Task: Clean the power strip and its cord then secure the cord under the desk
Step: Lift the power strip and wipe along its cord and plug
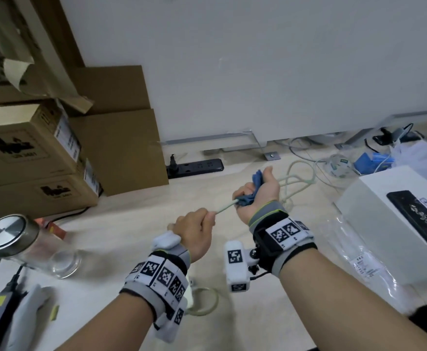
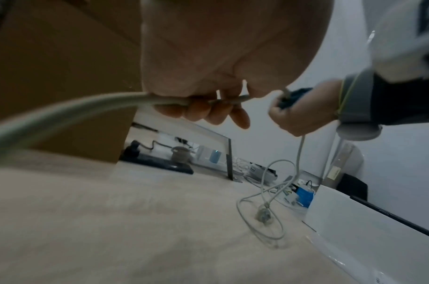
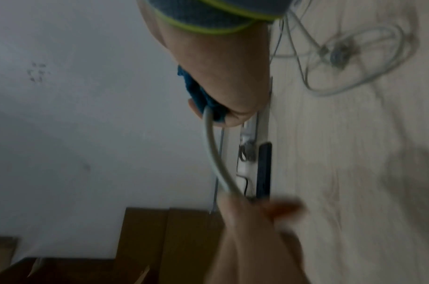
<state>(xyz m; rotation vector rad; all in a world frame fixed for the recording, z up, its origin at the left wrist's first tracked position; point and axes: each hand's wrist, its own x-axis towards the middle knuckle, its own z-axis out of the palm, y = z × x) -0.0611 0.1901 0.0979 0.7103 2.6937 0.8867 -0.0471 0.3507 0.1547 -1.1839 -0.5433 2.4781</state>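
A pale grey cord (image 1: 226,208) runs taut between my two hands above the floor. My left hand (image 1: 197,230) grips the cord (image 2: 62,109) in a fist. My right hand (image 1: 256,191) holds a blue cloth (image 1: 248,198) wrapped round the cord (image 3: 213,153). Beyond the right hand the cord loops on the floor (image 1: 297,178) and ends in a plug (image 2: 264,213). Another loop (image 1: 205,301) lies under my left wrist beside a white block partly hidden there. A black power strip (image 1: 196,167) lies by the wall.
Cardboard boxes (image 1: 30,153) stand stacked at the left. A glass jar with a metal lid (image 1: 17,239) lies at the lower left. A white box with a black phone on it (image 1: 405,219) sits at the right, with plastic bags and more cables behind.
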